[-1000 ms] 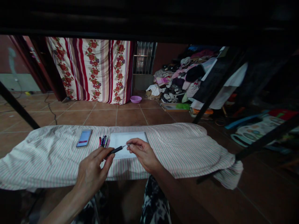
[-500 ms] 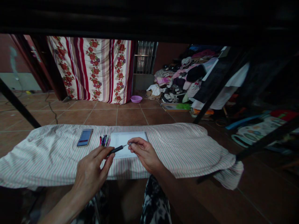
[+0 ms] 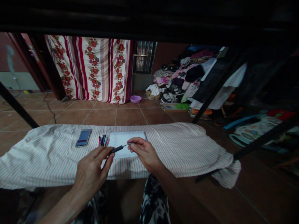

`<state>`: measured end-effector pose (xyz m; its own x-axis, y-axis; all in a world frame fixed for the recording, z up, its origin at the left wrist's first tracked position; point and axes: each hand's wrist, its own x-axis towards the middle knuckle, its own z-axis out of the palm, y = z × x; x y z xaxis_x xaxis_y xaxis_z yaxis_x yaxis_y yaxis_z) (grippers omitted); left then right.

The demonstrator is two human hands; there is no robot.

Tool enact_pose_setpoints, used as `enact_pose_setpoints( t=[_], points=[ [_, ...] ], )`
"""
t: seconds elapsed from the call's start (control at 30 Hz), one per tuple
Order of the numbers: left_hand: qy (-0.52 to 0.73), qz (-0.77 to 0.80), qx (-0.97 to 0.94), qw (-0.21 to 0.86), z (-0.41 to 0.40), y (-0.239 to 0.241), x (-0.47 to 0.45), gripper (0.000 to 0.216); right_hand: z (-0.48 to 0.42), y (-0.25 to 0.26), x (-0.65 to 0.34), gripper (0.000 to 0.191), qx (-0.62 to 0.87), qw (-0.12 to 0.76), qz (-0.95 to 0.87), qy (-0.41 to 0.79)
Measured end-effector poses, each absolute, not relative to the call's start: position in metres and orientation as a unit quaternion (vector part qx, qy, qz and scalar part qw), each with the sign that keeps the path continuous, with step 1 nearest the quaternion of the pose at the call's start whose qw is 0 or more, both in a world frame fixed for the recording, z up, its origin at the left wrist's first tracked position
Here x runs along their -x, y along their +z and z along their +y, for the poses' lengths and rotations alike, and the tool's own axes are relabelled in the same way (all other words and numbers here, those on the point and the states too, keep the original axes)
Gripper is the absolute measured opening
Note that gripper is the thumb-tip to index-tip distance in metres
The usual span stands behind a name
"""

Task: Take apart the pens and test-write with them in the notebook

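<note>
1. Grips a dark pen-like barrel (image 3: pixel 118 149) between thumb and fingers of the left hand (image 3: pixel 90 168), with a thin tip (image 3: pixel 125 145) aimed toward the right fingertips.
2. Pinches a small piece (image 3: pixel 130 144), too tiny to identify, between thumb and forefinger of the right hand (image 3: pixel 146 155), just beside that tip.
3. Has a spiral notebook (image 3: pixel 127 135) beyond the fingertips, pens (image 3: pixel 103 140) past the left fingers, a phone (image 3: pixel 83 138) farther left, on striped cloth (image 3: pixel 182 149).

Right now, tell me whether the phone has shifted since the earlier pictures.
No, the phone shows no shift either way: it lies in the same place, left of the notebook on the striped cloth.
</note>
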<state>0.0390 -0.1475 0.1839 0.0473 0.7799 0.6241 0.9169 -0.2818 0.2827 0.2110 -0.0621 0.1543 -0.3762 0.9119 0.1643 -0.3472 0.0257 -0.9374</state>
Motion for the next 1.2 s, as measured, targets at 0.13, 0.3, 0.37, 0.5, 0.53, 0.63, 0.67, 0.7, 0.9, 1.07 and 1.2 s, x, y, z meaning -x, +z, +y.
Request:
enact_pose_setpoints(
  t=[0.13, 0.3, 0.37, 0.5, 0.53, 0.63, 0.67, 0.7, 0.9, 1.07, 1.2],
  points=[
    [-0.349, -0.591, 0.720, 0.105, -0.148, 0.184, -0.039, 0.029, -0.062, 0.154, -0.212, 0.012, 0.275, 0.484, -0.530, 0.640],
    [-0.337, -0.589, 0.723, 0.130, -0.147, 0.184, -0.039, 0.028, -0.062, 0.156, -0.212, 0.012, 0.280, 0.481, -0.534, 0.637],
    [-0.334, -0.586, 0.724, 0.143, -0.147, 0.184, -0.040, 0.028, -0.063, 0.157, -0.212, 0.012, 0.281, 0.478, -0.538, 0.635],
    [-0.326, -0.583, 0.727, 0.160, -0.148, 0.184, -0.040, 0.027, -0.063, 0.159, -0.212, 0.013, 0.285, 0.471, -0.543, 0.634],
    [-0.324, -0.583, 0.727, 0.161, -0.148, 0.184, -0.040, 0.026, -0.063, 0.160, -0.213, 0.014, 0.285, 0.470, -0.543, 0.634],
    [-0.323, -0.582, 0.728, 0.163, -0.149, 0.183, -0.039, 0.026, -0.063, 0.160, -0.213, 0.014, 0.284, 0.473, -0.547, 0.629],
    [-0.324, -0.582, 0.728, 0.165, -0.149, 0.182, -0.039, 0.025, -0.063, 0.160, -0.213, 0.014, 0.284, 0.475, -0.549, 0.626],
    [-0.324, -0.581, 0.727, 0.168, -0.149, 0.182, -0.039, 0.025, -0.063, 0.160, -0.213, 0.014, 0.284, 0.476, -0.550, 0.624],
    [-0.325, -0.576, 0.728, 0.179, -0.148, 0.182, -0.039, 0.024, -0.064, 0.162, -0.214, 0.013, 0.288, 0.475, -0.551, 0.623],
    [-0.331, -0.570, 0.730, 0.181, -0.149, 0.183, -0.039, 0.023, -0.065, 0.164, -0.214, 0.013, 0.289, 0.474, -0.553, 0.621],
    [-0.331, -0.568, 0.730, 0.188, -0.150, 0.185, -0.040, 0.023, -0.065, 0.164, -0.214, 0.013, 0.290, 0.474, -0.557, 0.618]
  ],
)
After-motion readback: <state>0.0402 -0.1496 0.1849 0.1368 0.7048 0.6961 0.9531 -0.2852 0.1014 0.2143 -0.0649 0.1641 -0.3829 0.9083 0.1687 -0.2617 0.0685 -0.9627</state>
